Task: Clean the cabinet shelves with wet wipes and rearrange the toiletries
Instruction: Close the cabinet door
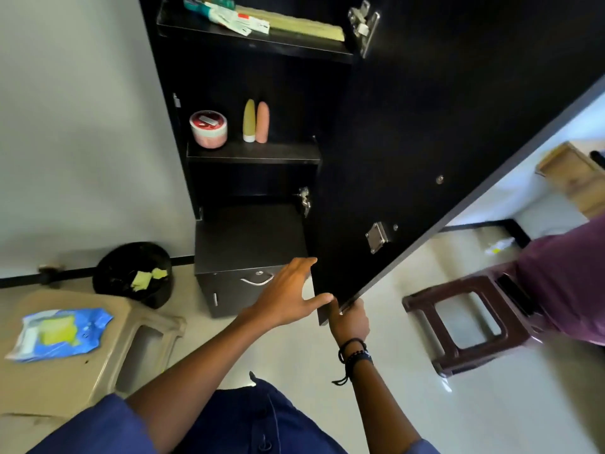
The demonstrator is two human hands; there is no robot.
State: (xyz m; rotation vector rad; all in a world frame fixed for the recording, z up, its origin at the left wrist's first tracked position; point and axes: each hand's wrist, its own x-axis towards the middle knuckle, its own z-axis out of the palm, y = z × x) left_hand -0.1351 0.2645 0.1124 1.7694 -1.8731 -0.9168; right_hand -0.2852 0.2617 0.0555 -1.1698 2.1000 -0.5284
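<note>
**Left hand** [288,299]: fingers straight & spread, grip apart, nothing held. Thumb lay at the edge of the tall black cabinet door [425,142], near its lower corner.

**Right hand** [348,319], beaded bands at wrist: grip clamped on that door's bottom corner, fingers curled round the edge from below.

**Black middle shelf** [252,154]: round pink tub w/ red lid [208,128] at left. Yellow tube [249,121] & pink tube [262,122] stood upright, touching or nearly so, just right of it.

**Black top shelf** [183,26]: flat teal-and-white packets [235,18] lying down.

**Blue wet-wipes pack** [62,332]: on beige plastic stool [98,388], to the person's left, well apart from both hands.

**Black bin** [111,273] by the wall: yellow-green scraps [144,278] inside, prob. spent wipes.

**Misc.:** brown plastic stool [471,322] at right; purple sleeve [563,283] of a 2nd person at the frame edge.

**Step in hand (est.):** swinging the door; direction couldn't be told. No wipe in either hand & the toiletries stood in order, so prob. closing up, task near its end.

**Doing it well (advice):**
- Right grip steers from the corner; left palm goes flat on the door face to steady it.
- Keep thumb & fingers out of the gap at the cabinet frame.
- Move slow, so the upright tubes don't topple from the jolt.
- Check nothing overhangs a shelf lip first.
</note>
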